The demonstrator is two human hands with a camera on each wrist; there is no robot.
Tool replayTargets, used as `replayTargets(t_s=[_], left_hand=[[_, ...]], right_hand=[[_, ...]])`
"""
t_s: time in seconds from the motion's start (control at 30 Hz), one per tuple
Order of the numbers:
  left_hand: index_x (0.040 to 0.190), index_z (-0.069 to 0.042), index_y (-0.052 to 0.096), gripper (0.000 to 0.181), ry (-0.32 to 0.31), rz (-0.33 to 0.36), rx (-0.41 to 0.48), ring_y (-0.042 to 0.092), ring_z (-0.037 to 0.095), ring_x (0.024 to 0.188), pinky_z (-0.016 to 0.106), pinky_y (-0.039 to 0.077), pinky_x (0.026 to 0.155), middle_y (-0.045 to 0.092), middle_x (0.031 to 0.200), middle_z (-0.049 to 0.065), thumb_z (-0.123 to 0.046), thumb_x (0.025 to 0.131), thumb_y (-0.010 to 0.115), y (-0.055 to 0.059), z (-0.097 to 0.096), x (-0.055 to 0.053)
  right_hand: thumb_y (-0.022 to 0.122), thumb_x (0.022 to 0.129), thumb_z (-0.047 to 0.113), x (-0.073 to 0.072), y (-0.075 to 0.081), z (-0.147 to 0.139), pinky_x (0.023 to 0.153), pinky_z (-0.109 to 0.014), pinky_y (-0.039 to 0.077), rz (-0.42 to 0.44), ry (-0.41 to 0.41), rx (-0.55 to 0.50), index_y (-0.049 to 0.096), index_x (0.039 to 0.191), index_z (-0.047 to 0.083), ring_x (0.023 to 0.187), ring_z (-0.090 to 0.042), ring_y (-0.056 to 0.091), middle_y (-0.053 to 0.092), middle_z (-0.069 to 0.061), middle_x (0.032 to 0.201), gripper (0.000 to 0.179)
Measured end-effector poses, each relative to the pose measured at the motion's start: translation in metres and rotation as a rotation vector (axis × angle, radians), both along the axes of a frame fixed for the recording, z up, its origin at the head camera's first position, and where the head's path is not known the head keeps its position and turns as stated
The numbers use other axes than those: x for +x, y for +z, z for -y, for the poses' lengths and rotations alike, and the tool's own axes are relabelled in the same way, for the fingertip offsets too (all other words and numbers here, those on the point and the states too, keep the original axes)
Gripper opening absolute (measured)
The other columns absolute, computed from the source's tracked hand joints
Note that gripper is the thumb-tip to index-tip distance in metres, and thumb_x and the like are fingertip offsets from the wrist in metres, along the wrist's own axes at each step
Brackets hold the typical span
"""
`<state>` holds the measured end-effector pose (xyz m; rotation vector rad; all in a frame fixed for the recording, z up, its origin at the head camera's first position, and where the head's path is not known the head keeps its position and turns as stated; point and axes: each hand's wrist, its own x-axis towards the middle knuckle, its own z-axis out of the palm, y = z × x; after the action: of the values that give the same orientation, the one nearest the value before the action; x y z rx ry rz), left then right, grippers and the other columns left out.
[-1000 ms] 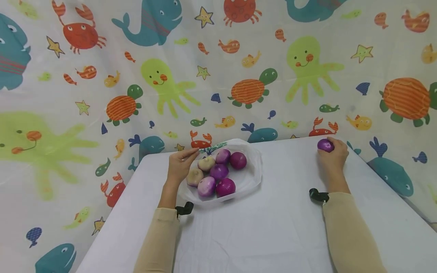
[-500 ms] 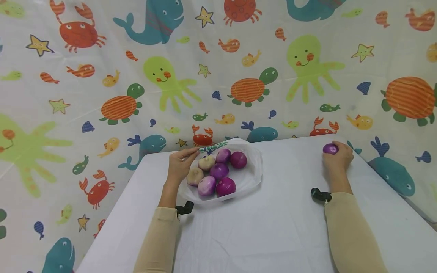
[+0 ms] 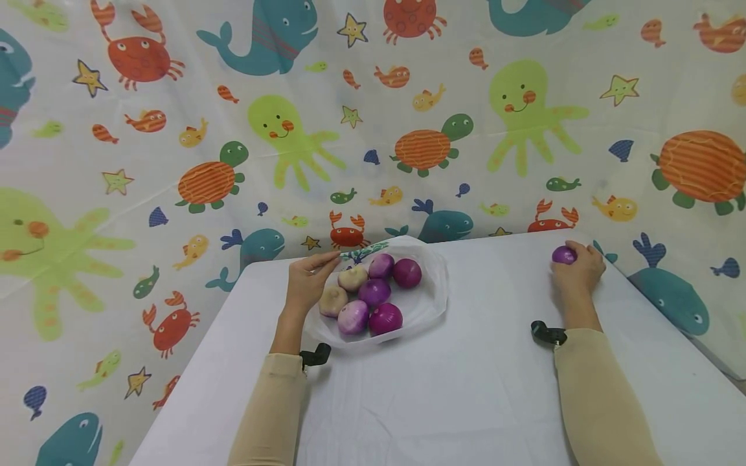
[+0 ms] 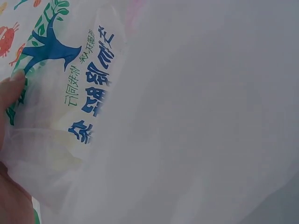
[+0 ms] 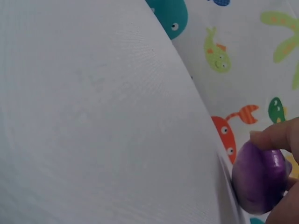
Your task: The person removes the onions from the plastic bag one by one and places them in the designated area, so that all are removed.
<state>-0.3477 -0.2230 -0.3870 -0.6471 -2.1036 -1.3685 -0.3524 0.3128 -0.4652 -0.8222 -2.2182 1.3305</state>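
Observation:
At the left of the table in the head view, my left hand (image 3: 307, 279) pinches the rim of a white plastic bag (image 3: 434, 291) with green and blue print. The bag lies spread wide, and several red onions (image 3: 374, 293) and two pale round bulbs (image 3: 333, 301) sit inside it. In the left wrist view the bag (image 4: 177, 116) fills most of the picture. Near the far right corner of the table, my right hand (image 3: 578, 265) grips a single purple onion (image 3: 563, 255). Seen from the right wrist, fingers and thumb hold this onion (image 5: 259, 179) beside the table's edge.
A white cloth covers the table (image 3: 443, 388), whose far edge runs close to a hanging curtain (image 3: 373, 97) printed with sea animals. Bare cloth lies between the bag and the right hand. A black wrist camera (image 3: 315, 355) sits on each wrist.
My right hand has shifted a little to the right with the onion, then nearly stopped. The left hand and the bag stay in place.

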Motion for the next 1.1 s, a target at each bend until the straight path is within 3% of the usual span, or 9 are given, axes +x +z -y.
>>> replayTargets(t_s=[0.23,0.33,0.43,0.57,0.73,1.1], left_hand=[[0.108,0.007,0.078,0.016,-0.005,-0.004,0.002,0.075,0.024,0.098,0.007,0.053,0.086,0.078,0.108,0.023,0.005,0.092,0.074,0.001,-0.001,0.001],[0.108,0.006,0.078,0.017,0.003,0.0,-0.004,0.075,0.027,0.099,0.007,0.052,0.087,0.078,0.108,0.022,0.004,0.093,0.074,0.001,-0.001,0.002],[0.108,0.005,0.078,0.016,0.008,0.001,-0.008,0.075,0.03,0.099,0.007,0.052,0.088,0.078,0.108,0.022,0.004,0.093,0.073,0.002,-0.001,0.002],[0.108,0.006,0.078,0.016,0.001,-0.002,-0.007,0.075,0.031,0.098,0.007,0.052,0.088,0.078,0.108,0.023,0.005,0.093,0.073,0.002,-0.001,0.003],[0.108,0.007,0.078,0.016,0.004,-0.002,-0.005,0.075,0.022,0.097,0.007,0.052,0.087,0.078,0.107,0.023,0.004,0.093,0.073,0.002,-0.004,0.002],[0.107,0.007,0.078,0.016,0.03,-0.008,-0.001,0.073,0.01,0.094,0.006,0.051,0.086,0.078,0.107,0.023,0.004,0.092,0.074,0.0,-0.012,-0.003]], right_hand=[[0.065,0.102,0.025,0.0,0.019,0.015,0.128,-0.066,0.014,-0.03,-0.013,0.189,0.036,0.162,0.02,0.161,-0.038,-0.003,0.001,-0.012,0.176,0.067],[0.064,0.102,0.025,-0.001,0.03,0.027,0.129,-0.064,0.01,-0.103,-0.01,0.239,0.038,0.161,0.021,0.16,-0.035,0.0,0.004,-0.008,0.176,0.065],[0.066,0.1,0.024,-0.002,0.041,0.039,0.127,-0.062,0.013,-0.196,0.017,0.274,0.041,0.16,0.022,0.157,-0.035,0.009,0.012,-0.006,0.175,0.065],[0.074,0.095,0.019,-0.005,0.051,0.055,0.124,-0.06,0.021,-0.377,0.083,0.313,0.049,0.154,0.017,0.151,-0.038,0.021,0.027,-0.009,0.17,0.063],[0.079,0.088,0.011,-0.012,0.059,0.074,0.124,-0.061,0.021,-0.586,0.2,0.384,0.058,0.144,0.007,0.149,-0.041,0.028,0.039,-0.018,0.162,0.06],[0.077,0.093,0.016,-0.016,0.073,0.128,0.121,-0.062,0.035,-0.655,0.46,0.456,0.057,0.146,0.011,0.144,-0.036,0.041,0.045,-0.014,0.158,0.057]])
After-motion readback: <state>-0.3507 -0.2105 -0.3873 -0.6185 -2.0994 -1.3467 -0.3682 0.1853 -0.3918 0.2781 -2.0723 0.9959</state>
